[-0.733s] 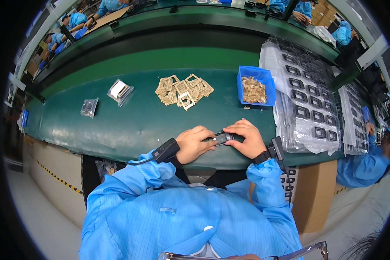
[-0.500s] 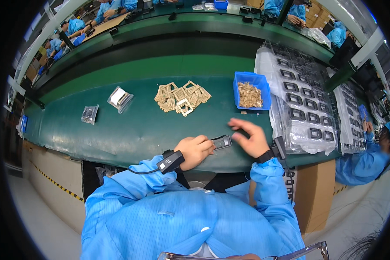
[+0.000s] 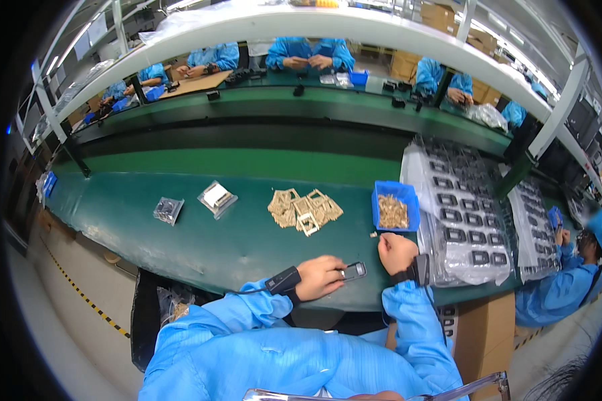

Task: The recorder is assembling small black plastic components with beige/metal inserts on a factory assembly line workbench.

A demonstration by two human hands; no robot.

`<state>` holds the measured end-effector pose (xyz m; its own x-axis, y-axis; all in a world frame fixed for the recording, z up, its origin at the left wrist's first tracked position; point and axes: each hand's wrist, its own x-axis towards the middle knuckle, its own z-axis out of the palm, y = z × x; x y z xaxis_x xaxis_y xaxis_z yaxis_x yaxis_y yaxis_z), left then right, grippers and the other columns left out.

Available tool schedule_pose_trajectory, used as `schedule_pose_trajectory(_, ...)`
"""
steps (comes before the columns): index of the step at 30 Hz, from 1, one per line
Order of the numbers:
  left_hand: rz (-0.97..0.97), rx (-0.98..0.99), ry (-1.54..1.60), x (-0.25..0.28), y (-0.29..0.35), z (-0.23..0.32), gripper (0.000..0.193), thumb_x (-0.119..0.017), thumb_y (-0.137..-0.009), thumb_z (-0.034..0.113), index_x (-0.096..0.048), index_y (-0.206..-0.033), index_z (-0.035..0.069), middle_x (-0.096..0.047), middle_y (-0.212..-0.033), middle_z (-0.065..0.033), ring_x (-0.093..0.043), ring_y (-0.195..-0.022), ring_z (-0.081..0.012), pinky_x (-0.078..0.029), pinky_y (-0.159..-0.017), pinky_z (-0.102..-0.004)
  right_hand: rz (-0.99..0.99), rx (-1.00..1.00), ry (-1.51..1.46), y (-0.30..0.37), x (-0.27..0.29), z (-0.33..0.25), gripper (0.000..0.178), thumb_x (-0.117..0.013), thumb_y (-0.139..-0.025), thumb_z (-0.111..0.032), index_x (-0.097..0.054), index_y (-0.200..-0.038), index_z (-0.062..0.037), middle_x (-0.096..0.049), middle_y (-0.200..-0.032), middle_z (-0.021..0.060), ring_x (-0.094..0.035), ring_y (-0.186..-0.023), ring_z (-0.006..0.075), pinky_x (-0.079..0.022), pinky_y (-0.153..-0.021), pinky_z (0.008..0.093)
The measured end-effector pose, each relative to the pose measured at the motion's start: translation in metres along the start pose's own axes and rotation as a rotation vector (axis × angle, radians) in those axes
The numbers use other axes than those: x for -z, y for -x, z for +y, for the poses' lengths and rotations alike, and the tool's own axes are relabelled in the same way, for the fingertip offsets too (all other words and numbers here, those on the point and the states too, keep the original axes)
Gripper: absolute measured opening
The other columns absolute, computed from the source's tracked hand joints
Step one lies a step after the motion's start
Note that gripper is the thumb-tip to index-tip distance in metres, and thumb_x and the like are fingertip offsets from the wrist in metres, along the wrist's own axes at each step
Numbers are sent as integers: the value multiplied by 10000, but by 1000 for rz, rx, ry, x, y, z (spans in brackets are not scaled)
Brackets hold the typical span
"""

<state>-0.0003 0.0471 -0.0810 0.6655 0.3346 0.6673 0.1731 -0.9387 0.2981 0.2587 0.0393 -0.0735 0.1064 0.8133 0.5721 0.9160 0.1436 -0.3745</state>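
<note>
My left hand (image 3: 319, 277) lies on the green mat with its fingers closed on one end of a small black rectangular frame (image 3: 356, 271). My right hand (image 3: 398, 252) is curled just in front of a blue bin (image 3: 415, 226). Its fingertips are turned away, so whatever they may pinch is hidden. Small tan pieces (image 3: 392, 212) fill the bin. One loose tan piece (image 3: 373, 234) rests on the mat by the bin's front corner, left of my right hand. A heap of flat tan frames (image 3: 304, 211) lies beyond my left hand.
Trays of black frames (image 3: 471, 220) in clear film stand along the right. Two clear bags, one with a white item (image 3: 216, 196) and one with dark parts (image 3: 168, 210), lie at the left. A co-worker (image 3: 562, 274) sits at the far right; others work across the bench.
My right hand has moved away from the black frame toward the blue bin, and its fingers have curled in. My left hand keeps hold of the frame. The whole view has tilted upward.
</note>
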Motion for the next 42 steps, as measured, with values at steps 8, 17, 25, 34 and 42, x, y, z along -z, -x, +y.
schedule_pose_trajectory(8, -230, 45, 127, 2, 7, 3, 224, -780, -823, 302, -716, -896, 100, -649, -940, -43, -642, -901, -253, -539, -740, -358, 234, -259, -152, -46, 20, 30, 85, -727, -816, -148, -737, -850, -71, -702, -721, 86, -675, -612, 227, -524, -572, 345)
schedule_pose_trajectory(17, 25, 370, 234, 13, 9, 21, 115, -732, -855, 167, -727, -922, 73, -658, -904, -65, -666, -811, -253, -534, -691, -350, -272, -65, 9, -5, 7, 9, 241, -737, -802, -241, -745, -1037, -187, -648, -619, 69, -654, -618, 294, -495, -572, 447)
schedule_pose_trajectory(25, -5, 368, 240, 9, 12, 25, 88, -693, -886, 141, -716, -909, 59, -654, -913, -74, -662, -813, -261, -528, -694, -359, -153, -16, 91, -3, -21, 1, 161, -664, -862, -277, -752, -915, -153, -705, -738, 134, -684, -682, 324, -526, -630, 464)
schedule_pose_trajectory(34, -20, 313, 220, 11, 13, 24, 111, -654, -914, 156, -705, -894, 59, -647, -913, -77, -650, -823, -279, -522, -713, -378, -127, -7, 104, -3, -16, -17, 204, -672, -848, -288, -742, -872, -98, -704, -739, 142, -684, -686, 327, -529, -619, 455)
schedule_pose_trajectory(42, -31, 298, 192, 10, 12, 25, 103, -662, -899, 149, -699, -913, 54, -641, -931, -86, -637, -859, -291, -515, -740, -386, -40, 74, 128, -4, -23, -17, 140, -691, -821, -219, -710, -781, -86, -656, -653, 117, -653, -613, 315, -501, -559, 432)
